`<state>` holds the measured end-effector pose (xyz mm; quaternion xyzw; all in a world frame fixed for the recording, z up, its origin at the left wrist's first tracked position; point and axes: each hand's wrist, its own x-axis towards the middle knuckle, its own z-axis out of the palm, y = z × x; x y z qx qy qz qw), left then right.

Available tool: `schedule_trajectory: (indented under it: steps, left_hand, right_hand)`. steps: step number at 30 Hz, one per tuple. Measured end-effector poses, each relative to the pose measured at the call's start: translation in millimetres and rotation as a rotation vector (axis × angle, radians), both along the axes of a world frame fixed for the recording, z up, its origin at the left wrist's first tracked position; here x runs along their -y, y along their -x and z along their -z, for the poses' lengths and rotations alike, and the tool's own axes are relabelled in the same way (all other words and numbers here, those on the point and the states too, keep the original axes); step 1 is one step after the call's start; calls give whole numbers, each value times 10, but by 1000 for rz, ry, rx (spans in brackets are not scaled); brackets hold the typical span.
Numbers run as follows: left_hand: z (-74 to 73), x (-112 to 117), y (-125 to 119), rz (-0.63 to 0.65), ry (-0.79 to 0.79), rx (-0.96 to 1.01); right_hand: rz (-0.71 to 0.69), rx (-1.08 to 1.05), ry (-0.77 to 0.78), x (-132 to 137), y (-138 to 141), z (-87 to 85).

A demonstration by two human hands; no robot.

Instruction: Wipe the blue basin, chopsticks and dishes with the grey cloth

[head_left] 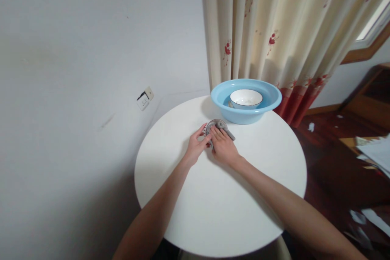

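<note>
Near the far side of a round white table [213,207], a small bowl [205,130] with a dark rim and a patterned outer side is tilted with its opening facing up and towards me. My left hand [196,145] grips the bowl by its left side, thumb at the near rim. A grey cloth [230,135] lies bunched inside the bowl and hangs over its right edge. My right hand [224,145] presses that cloth into the bowl, its fingers laid together over it. Most of the bowl's inside is hidden by the hand and cloth.
Just beyond my hands stands a light blue basin [240,117], holding a white bowl [246,103] with a dark rim and what looks like cutlery. A wall with a socket [143,102] borders the left; a curtain [258,28] hangs behind. Papers [376,152] lie at right.
</note>
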<state>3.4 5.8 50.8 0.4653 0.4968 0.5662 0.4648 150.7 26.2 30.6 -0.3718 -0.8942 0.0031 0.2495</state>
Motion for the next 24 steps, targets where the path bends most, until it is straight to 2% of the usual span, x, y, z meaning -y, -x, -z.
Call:
schedule_trajectory:
  steps: [3,5,10,14,16,19,24]
  left_hand:
    - [9,-12,19,-32,-40,-29]
    - [9,-17,46,-55,-52,-30]
    - [44,-19,69,-100,-46,-20]
    - [100,-32,32,-73,-34,21]
    - [107,-41,32,-56,-42,29]
    - [83,-44,75,-49,-37,-15]
    - [-15,-17,200,-70,5,-130]
  right_hand:
    - [104,21,-38,9,11,-9]
    - [111,37,-34,21,27,-23]
    - [-25,9,109,38,36,-76]
    - [-69,-133,287,44,-6,-104]
    - [-119,-209,319,42,-16,-95]
    - [-199,-242,274,25,-4,-52]
    - [-205,-75,121,-31,19,34]
